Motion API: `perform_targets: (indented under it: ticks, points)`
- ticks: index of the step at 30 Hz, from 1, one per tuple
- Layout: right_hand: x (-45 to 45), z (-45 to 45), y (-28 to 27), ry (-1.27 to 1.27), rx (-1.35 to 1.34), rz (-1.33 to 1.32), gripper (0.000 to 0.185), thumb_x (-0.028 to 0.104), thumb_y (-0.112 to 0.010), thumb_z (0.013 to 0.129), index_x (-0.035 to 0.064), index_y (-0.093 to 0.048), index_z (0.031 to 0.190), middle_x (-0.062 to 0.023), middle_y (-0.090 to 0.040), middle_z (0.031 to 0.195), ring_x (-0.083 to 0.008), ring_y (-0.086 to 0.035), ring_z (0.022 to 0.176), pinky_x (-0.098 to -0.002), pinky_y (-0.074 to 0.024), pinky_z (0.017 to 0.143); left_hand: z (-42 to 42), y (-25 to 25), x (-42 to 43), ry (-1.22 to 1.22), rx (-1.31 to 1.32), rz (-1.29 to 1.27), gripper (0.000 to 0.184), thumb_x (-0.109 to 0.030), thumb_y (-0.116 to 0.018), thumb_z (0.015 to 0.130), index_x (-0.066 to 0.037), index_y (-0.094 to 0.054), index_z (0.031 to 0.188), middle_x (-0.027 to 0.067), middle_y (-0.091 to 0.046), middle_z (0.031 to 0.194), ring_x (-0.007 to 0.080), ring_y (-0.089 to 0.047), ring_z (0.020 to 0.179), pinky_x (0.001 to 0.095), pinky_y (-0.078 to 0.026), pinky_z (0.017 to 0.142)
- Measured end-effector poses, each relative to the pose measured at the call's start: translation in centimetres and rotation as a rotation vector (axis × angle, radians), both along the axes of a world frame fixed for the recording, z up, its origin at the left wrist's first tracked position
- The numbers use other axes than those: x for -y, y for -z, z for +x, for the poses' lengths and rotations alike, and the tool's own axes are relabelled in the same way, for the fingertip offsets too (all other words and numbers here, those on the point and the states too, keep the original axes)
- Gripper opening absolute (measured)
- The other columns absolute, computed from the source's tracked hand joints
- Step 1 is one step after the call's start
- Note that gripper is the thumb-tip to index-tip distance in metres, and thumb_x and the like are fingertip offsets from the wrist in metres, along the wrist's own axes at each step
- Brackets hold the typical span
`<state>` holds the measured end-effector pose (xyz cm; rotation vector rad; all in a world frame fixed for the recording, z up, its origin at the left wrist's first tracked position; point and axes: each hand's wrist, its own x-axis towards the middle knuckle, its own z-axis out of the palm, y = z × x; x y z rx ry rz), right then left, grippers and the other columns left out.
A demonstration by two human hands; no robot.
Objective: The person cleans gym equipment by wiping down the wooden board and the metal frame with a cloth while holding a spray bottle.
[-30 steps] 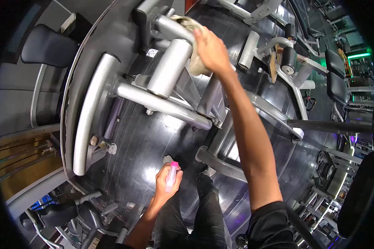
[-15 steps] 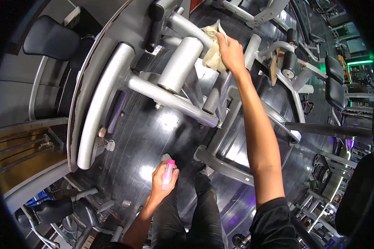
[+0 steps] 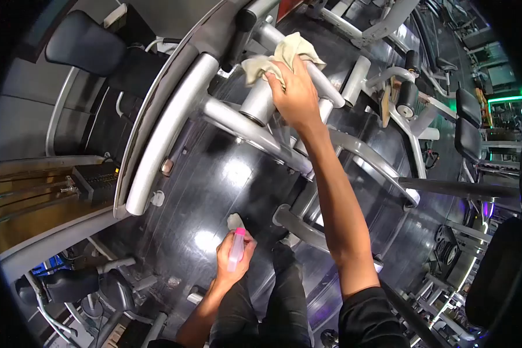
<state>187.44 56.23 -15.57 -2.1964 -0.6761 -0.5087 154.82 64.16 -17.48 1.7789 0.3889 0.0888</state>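
Note:
My right hand [image 3: 297, 95] is stretched far forward, its fingers pressed on a cream cloth [image 3: 296, 49]. The cloth spreads over the top of a short silver cylinder [image 3: 257, 104] on the gym machine and hides part of it. Close to my legs, my left hand [image 3: 233, 258] is wrapped round a small clear bottle [image 3: 236, 250] with a pink cap. The bottle stands roughly upright, cap end away from me. A silver frame tube [image 3: 243, 130] runs beneath the cylinder.
A long silver upright [image 3: 174, 133] of the machine stands to the left, beside a padded black seat [image 3: 84, 43]. A curved grey frame foot [image 3: 301, 226] lies just ahead of my feet. More machines with black pads [image 3: 467, 119] stand at the right. Dark flooring [image 3: 209, 191] shows between them.
My right hand and the cloth have moved left, from beside the cylinder onto its top. My left hand still holds the bottle low down. The view has shifted slightly.

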Motion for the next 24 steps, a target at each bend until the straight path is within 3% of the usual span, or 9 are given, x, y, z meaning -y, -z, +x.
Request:
perform_targets:
  ticks: [3,5,8,11,13,15,17,18,24]
  points:
    - [0.7,-1.3,0.9,-0.027,0.038,0.029,0.021,0.013,-0.062,0.082,0.0021,-0.062,0.1,-0.018,-0.058,0.103,-0.0375,-0.054,0.103,-0.0437,-0.0432,0.092,0.8,-1.2,-0.1,0.001,0.01,0.041,0.014,0.003,-0.064,0.078,-0.001,-0.055,0.088,0.0092,-0.063,0.079,0.019,-0.063,0.069,0.029,-0.05,0.065]
    - [1.7,-4.5,1.9,-0.11,-0.217,0.05,0.023,0.011,-0.059,0.086,0.0031,-0.063,0.107,-0.0226,-0.056,0.12,-0.0403,-0.049,0.119,-0.0409,-0.0432,0.097,1.0,-1.7,-0.2,-0.005,0.06,0.01,0.014,0.002,-0.064,0.078,-0.001,-0.055,0.087,0.0099,-0.063,0.079,0.0206,-0.064,0.069,0.0299,-0.051,0.065]
    - [2.2,-10.4,1.5,-0.132,-0.285,0.169,0.032,-0.005,-0.058,0.079,0.0053,-0.064,0.108,-0.0212,-0.056,0.123,-0.038,-0.049,0.121,-0.038,-0.0454,0.094,0.4,-1.7,-0.3,-0.015,0.087,-0.022,0.014,0.002,-0.064,0.078,-0.001,-0.055,0.088,0.0101,-0.063,0.079,0.0211,-0.064,0.07,0.0301,-0.051,0.065]
    - [2.3,-11.4,0.2,-0.166,-0.322,0.069,0.047,-0.015,-0.055,0.071,0.0084,-0.064,0.11,-0.0183,-0.058,0.122,-0.0361,-0.054,0.117,-0.0338,-0.0442,0.096,-0.4,-1.8,-0.8,0.005,0.089,0.014,0.015,0.002,-0.064,0.078,0.0,-0.056,0.09,0.0104,-0.063,0.08,0.0214,-0.064,0.07,0.0304,-0.051,0.066]
    - [1.4,-9.8,-0.1,-0.207,-0.432,0.221,0.052,-0.015,-0.057,0.068,0.0108,-0.061,0.113,-0.0178,-0.059,0.102,-0.0387,-0.054,0.106,-0.0382,-0.0424,0.098,-1.0,-1.7,-1.4,0.012,0.068,0.016,0.016,0.002,-0.064,0.077,0.0,-0.056,0.091,0.0104,-0.063,0.08,0.0214,-0.064,0.07,0.0304,-0.051,0.066]
    - [-0.6,-7.0,-0.4,-0.169,-0.323,0.186,0.039,-0.007,-0.06,0.071,0.0073,-0.063,0.107,-0.0176,-0.059,0.101,-0.0358,-0.055,0.106,-0.0388,-0.0414,0.1,-1.1,-1.7,-1.7,0.018,0.045,0.017,0.017,0.002,-0.065,0.077,0.0,-0.057,0.091,0.0103,-0.063,0.08,0.0215,-0.064,0.07,0.0304,-0.051,0.066]
    - [-2.5,-4.1,-0.8,-0.081,0.117,-0.121,0.024,0.009,-0.061,0.076,0.0047,-0.067,0.099,-0.0159,-0.061,0.094,-0.0334,-0.058,0.1,-0.0396,-0.0415,0.098,-1.3,-1.7,-2.2,0.005,0.035,0.047,0.017,0.002,-0.065,0.077,0.0,-0.057,0.091,0.01,-0.063,0.079,0.0215,-0.064,0.07,0.0303,-0.051,0.066]
    - [-3.0,-3.1,-1.3,-0.08,0.114,-0.116,0.024,0.009,-0.061,0.076,0.0047,-0.067,0.099,-0.0159,-0.061,0.094,-0.0334,-0.058,0.1,-0.0396,-0.0415,0.098,-1.5,-1.8,-2.5,0.006,0.031,0.051,0.017,0.002,-0.065,0.077,0.0,-0.057,0.091,0.01,-0.063,0.079,0.0215,-0.064,0.07,0.0303,-0.051,0.066]
    - [-7.1,2.5,-6.6,-0.295,-0.534,-1.034,0.038,0.031,-0.058,0.075,0.0011,-0.069,0.097,-0.0157,-0.064,0.113,-0.0341,-0.062,0.1,-0.0448,-0.0499,0.083,-1.3,-1.6,-3.4,-0.012,0.016,0.043,0.015,0.0,-0.065,0.078,-0.001,-0.057,0.09,0.0097,-0.063,0.078,0.0216,-0.064,0.069,0.0309,-0.051,0.066]
